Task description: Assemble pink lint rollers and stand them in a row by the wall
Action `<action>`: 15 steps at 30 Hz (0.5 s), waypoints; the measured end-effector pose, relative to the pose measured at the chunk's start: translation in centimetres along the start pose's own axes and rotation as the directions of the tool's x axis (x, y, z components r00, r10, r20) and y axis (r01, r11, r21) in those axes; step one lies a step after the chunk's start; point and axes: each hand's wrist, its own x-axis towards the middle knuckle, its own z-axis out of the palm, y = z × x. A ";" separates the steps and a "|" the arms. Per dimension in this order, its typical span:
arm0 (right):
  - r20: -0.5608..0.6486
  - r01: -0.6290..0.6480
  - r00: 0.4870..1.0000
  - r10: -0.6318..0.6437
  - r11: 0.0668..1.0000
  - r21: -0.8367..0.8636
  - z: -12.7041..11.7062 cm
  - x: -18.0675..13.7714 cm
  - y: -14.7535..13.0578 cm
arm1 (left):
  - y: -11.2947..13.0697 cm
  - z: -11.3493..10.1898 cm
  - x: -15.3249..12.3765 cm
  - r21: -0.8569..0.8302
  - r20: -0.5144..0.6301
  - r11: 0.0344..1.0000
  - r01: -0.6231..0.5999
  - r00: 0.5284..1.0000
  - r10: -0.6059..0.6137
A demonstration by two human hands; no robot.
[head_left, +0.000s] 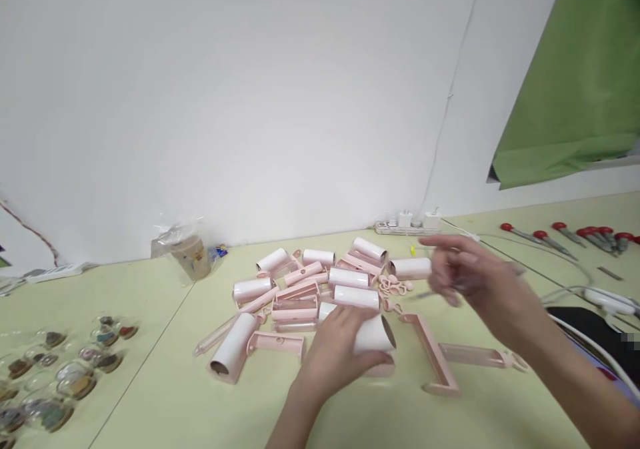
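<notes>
My left hand (340, 349) is closed around a white paper roll (375, 334) near the front of the pile, its open cardboard end facing right. Beneath that roll a pale pink part shows, mostly covered. To the right my right hand (465, 275) is raised over the table, blurred, with the index finger stretched out. Its other fingers hold a thin, screwdriver-like tool (424, 295) with a slim tip pointing left; the grip is largely hidden. Below that hand lie a pink bracket (430, 352) with end plates and a clear pink tube (473, 354).
More white rolls (349, 277), pink holders (295, 313) and small pink rings (393, 285) are heaped mid-table. Glass domes (75, 375) stand left, a bagged cup (193, 255) by the wall. A power strip (407, 227), red-topped tools (600, 235) and cables lie back and right.
</notes>
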 end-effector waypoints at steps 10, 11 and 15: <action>0.323 0.030 0.862 0.392 0.595 -0.803 -5.8 -3.7 7.5 | -2.0 3.2 0.4 0.474 0.168 0.832 -0.288 0.957 0.236; 0.327 0.059 0.853 0.407 0.548 -0.835 -6.1 -3.9 8.5 | -2.1 3.1 0.4 0.463 0.174 0.837 -0.293 0.956 0.238; 0.379 0.142 0.836 0.398 0.509 -0.849 -7.2 -4.5 10.8 | -3.2 3.1 0.3 0.412 0.166 0.861 -0.299 0.953 0.252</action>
